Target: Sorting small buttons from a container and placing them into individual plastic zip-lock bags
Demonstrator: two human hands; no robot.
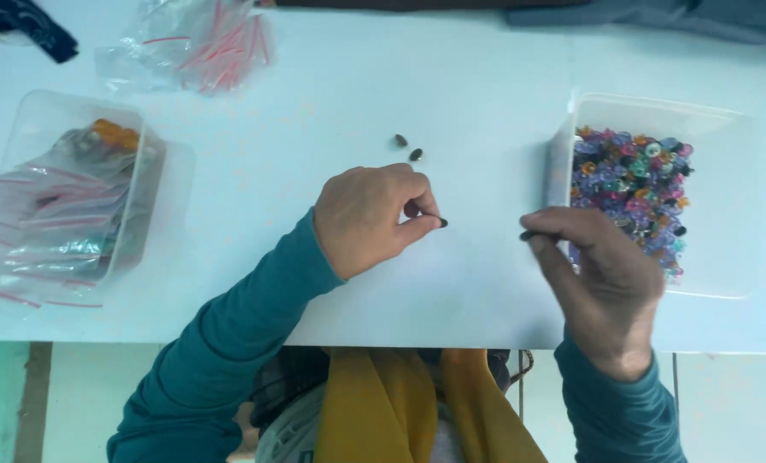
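Left hand: the left hand (pixel 370 219) rests on the table (pixel 486 86) near centre, thumb and forefinger pressed together on a small dark bead (pixel 442 223), the other fingers curled under.
Right hand: the right hand (pixel 601 274), at about 4 o'clock from the left, pinches a second dark piece (pixel 528 234) at its fingertips — blurred, so its shape is hard to tell.
Loose beads: two dark beads (pixel 408 147) lie at 12 o'clock of the left hand, just beside each other.
Supply: a clear tray of mixed coloured beads (pixel 631 193) sits at 3 o'clock, touching the right hand's far side.
Doing it well: judging by the grip, a light fingertip pinch held low over the table suits beads this small — a dropped one would roll.
Surface: pale, smooth tabletop; a clear tub (pixel 40 129) of zip bags at 9 o'clock, more red-striped bags (pixel 203 43) at 11 o'clock.
Room: dark cloth along the far edge; pale floor below.
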